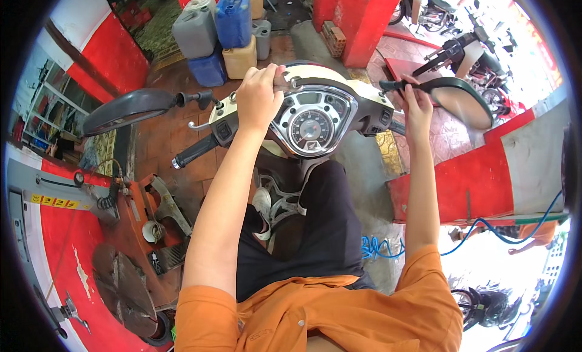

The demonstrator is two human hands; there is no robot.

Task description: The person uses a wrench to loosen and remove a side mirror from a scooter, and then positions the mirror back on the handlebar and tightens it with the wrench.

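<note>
In front of me stands a scooter with a cream handlebar cover [293, 71] and a round-dial dashboard [310, 126]. My left hand [259, 97] is at the cover's upper left, beside the dashboard. Its fingers are closed and pressed together, and what is in them is partly hidden. With my right hand [414, 106] I grip the right mirror [458, 100] near its stem, between the stem and the mirror head. The left mirror [130, 110] sticks out on its stem, untouched. Below it the left handlebar grip [197, 152] shows bare of any hand.
Stacked plastic jerrycans [233, 21] stand beyond the scooter. A tyre-changing machine [151, 224] is at left. On the right are a red and white panel [473, 179] and a blue air hose [382, 248]. Parked motorbikes [479, 61] stand outside; another person's arm [521, 249] shows at far right.
</note>
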